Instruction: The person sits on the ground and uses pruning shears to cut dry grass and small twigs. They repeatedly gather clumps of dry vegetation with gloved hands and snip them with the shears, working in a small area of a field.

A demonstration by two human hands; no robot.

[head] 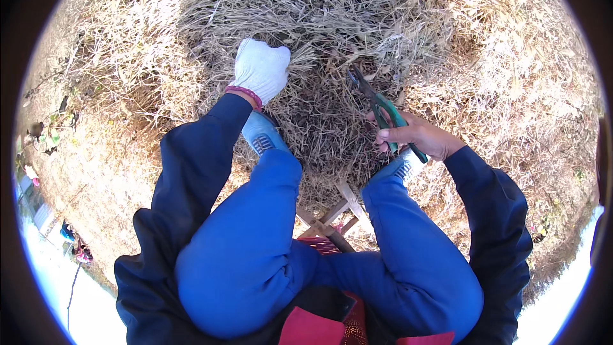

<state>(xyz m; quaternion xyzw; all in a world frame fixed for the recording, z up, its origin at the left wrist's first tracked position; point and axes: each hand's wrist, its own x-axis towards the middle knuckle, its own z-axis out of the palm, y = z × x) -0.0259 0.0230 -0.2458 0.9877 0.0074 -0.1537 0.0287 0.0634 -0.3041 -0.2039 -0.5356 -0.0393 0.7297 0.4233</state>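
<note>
My left hand (pixel 262 71), in a white knit glove with a pinkish-red band at the wrist, is closed at the edge of a clump of long dry grass (pixel 306 0). Whether it grips any stems is hidden under the glove. My right hand (pixel 407 135) is bare and holds green-handled pruning shears or pliers (pixel 390 115). The tool's dark metal jaws point up and left over short dry grass between my feet. The exact kind of tool cannot be told.
My blue shoes (pixel 262 135) stand on dry grass on both sides. Below my knees shows a crossed wooden frame (pixel 330 218), like a folding stool's legs, with red woven material (pixel 318 245). Green leaves (pixel 50 139) and pinkish flowers (pixel 84 255) lie at far left.
</note>
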